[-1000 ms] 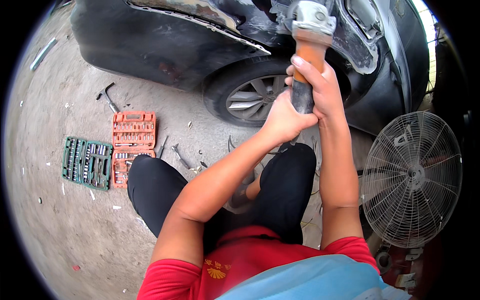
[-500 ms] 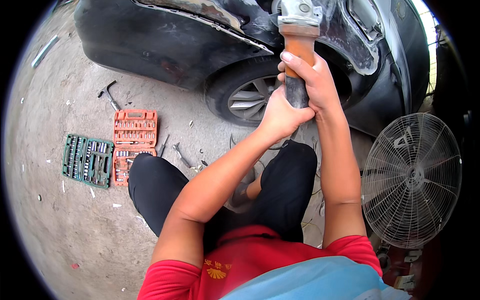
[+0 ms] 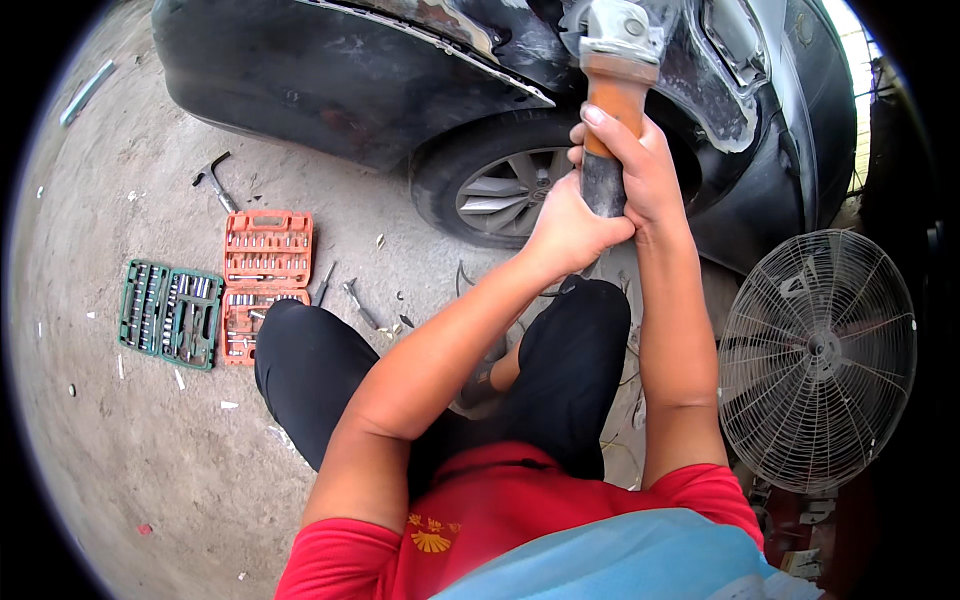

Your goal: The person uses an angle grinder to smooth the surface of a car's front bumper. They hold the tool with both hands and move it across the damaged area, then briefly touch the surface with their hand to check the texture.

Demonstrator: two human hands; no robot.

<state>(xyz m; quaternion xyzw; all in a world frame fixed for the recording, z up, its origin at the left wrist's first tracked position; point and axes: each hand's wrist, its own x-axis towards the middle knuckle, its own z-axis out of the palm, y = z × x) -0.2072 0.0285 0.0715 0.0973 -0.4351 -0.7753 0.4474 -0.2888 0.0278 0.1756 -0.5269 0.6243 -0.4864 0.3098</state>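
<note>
Both my hands grip an angle grinder (image 3: 612, 90) with an orange body and a grey metal head. My left hand (image 3: 567, 228) wraps the dark lower end of its handle. My right hand (image 3: 640, 165) closes around the orange part just above. The grinder's head points up at the dark car's bare, sanded fender (image 3: 700, 75) above the front wheel (image 3: 500, 190). Whether the head touches the panel is hidden from me. I squat with my black-trousered knees (image 3: 330, 370) below my arms.
An open orange socket case (image 3: 262, 268) and an open green one (image 3: 170, 312) lie on the concrete floor at left. A hammer (image 3: 215, 180) and loose hand tools (image 3: 355, 300) lie near them. A round standing fan (image 3: 818, 360) stands close on my right.
The grinder and both hands have shifted slightly left and upward along the fender; my grip on it stays the same.
</note>
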